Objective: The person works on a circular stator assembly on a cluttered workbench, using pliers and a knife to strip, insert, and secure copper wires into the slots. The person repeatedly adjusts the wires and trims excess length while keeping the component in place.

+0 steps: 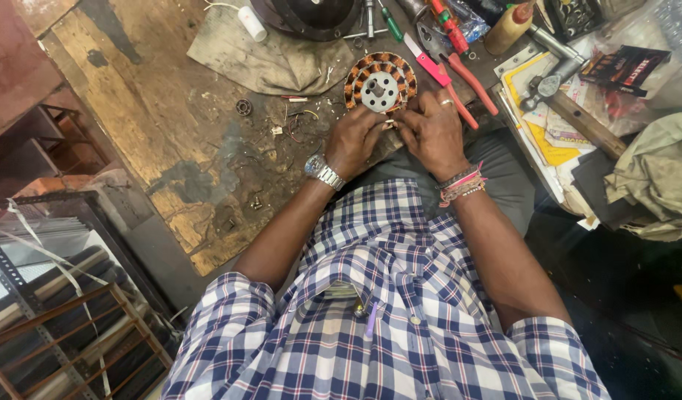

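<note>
A round motor stator (380, 80) with copper windings and a grey metal hub lies on the worn wooden workbench (170, 111). My left hand (353, 139), with a metal wristwatch, and my right hand (433, 130), with a ring and thread bracelets, meet at the stator's near edge. Their fingertips pinch something small there, likely wire ends; the fingers hide it. Both hands rest over my lap.
Red-handled pliers (459, 74), a pink utility knife (426, 61), screwdrivers (389, 22), a hammer (570, 96) on papers, a brown glue bottle (510, 28), a grey cloth (274, 55), a small bearing (243, 107) and wire scraps surround the stator. A metal rack (52, 296) stands at lower left.
</note>
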